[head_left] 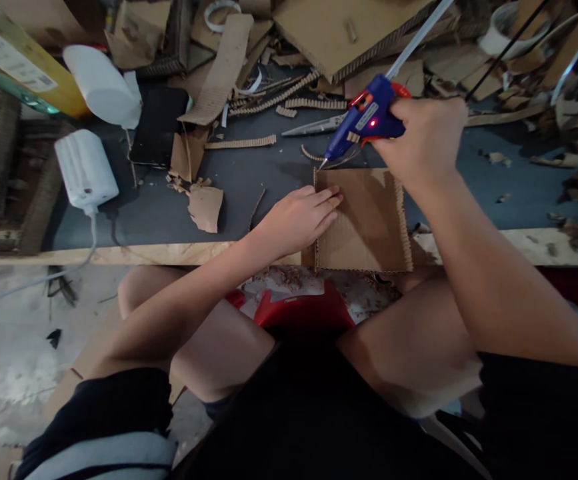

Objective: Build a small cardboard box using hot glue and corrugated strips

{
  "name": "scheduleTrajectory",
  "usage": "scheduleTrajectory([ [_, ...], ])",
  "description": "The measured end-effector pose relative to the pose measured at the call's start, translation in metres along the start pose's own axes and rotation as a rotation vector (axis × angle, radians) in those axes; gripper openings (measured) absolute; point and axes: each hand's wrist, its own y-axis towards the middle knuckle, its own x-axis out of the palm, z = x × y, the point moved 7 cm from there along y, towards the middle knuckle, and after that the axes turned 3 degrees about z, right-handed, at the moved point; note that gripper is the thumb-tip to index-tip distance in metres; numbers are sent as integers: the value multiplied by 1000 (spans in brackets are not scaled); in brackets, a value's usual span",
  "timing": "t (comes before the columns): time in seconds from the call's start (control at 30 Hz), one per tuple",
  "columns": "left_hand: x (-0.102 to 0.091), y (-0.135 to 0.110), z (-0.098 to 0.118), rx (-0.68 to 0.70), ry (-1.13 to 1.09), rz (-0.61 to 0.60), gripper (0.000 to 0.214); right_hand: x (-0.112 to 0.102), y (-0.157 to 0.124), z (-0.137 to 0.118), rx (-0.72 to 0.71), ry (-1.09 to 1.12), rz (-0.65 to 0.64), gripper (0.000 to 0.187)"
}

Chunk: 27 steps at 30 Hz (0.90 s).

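My right hand (426,137) is wrapped around a blue hot glue gun (366,120), with a red light lit on its side and a clear glue stick coming out of its back. The nozzle points down at the upper left corner of a square cardboard piece (363,220), whose side edges show corrugated strips. On the left part of that piece lies my left hand (306,217), its fingers bent and close together as they grip it; the thumb is hidden. Behind the gun's nozzle is a pair of scissors (313,125), partly covered by the gun.
Cardboard scraps and a large cardboard sheet (339,30) crowd the back of the dark tabletop (249,180). At the left are a black phone (159,127), a white cup-like object (99,83), a white charger with cable (86,167) and a yellow bottle (23,60).
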Motion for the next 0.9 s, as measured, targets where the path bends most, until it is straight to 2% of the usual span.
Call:
scheduleTrajectory([
  [0.13, 1, 0, 0, 1, 17, 5, 47, -3, -1, 0, 2, -12, -7, 17],
  [0.43, 3, -1, -2, 18, 43, 39, 48, -8, -2, 4, 28, -34, 0, 27],
  [0.63, 3, -1, -1, 19, 24, 15, 49, -8, -1, 8, 19, -64, 55, 18],
  [0.77, 2, 0, 0, 8, 39, -9, 50, -6, -1, 12, 27, -72, 24, 16],
  [0.9, 2, -1, 0, 15, 39, 3, 49, -7, -2, 15, 31, -59, 7, 21],
])
